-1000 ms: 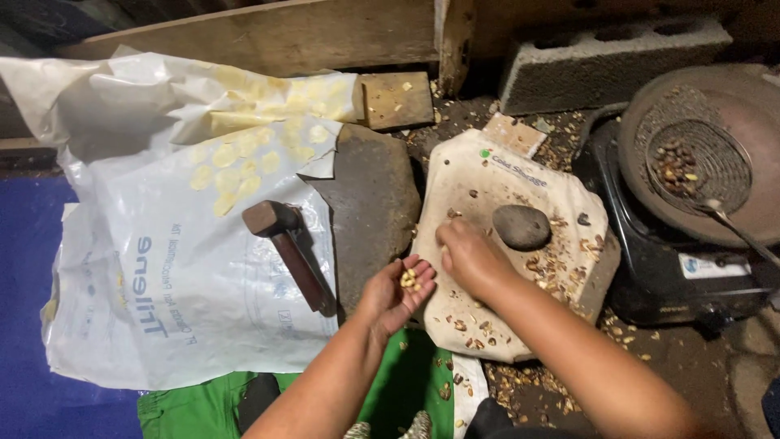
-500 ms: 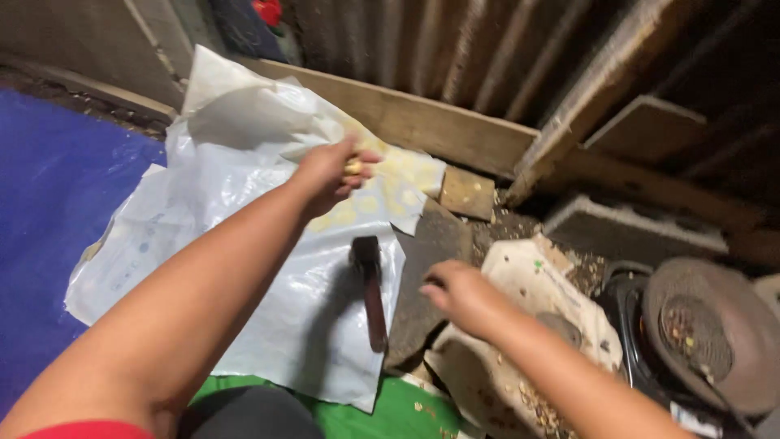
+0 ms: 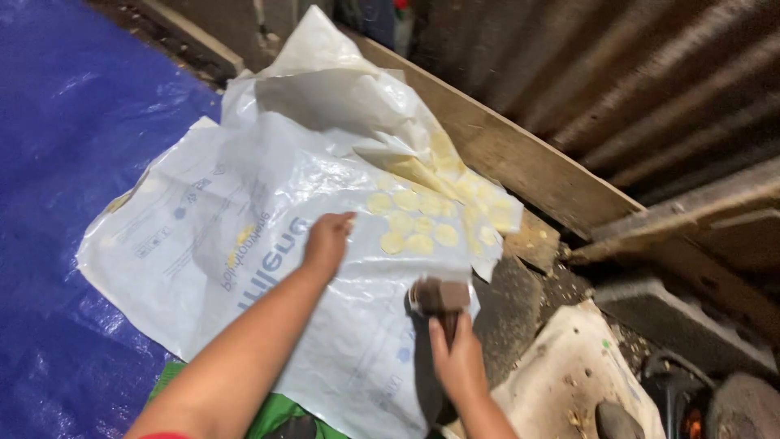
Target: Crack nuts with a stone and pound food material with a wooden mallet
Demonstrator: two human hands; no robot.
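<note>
I am looking down at a glossy, crinkled blue tarpaulin (image 3: 57,203) lying well out beyond my left fingertips, with a creased white plastic sack (image 3: 244,211) spreading over it. My left hand (image 3: 327,241) is hovering above that sack, fingers curled together into a loose fist; I cannot tell whether anything is sitting inside it. Just past those knuckles, flat pale yellow discs (image 3: 418,228) are lying in rows on the slick sheet. My right hand (image 3: 457,364) is wrapping its fingers tightly around the handle of a hammer (image 3: 439,297), whose blocky, dull brown head is sticking out just above my fingertips, resting over the sack's edge. Beyond it, a rough wooden plank (image 3: 520,158) is running diagonally, with ribbed corrugated metal (image 3: 650,73) behind it.
</note>
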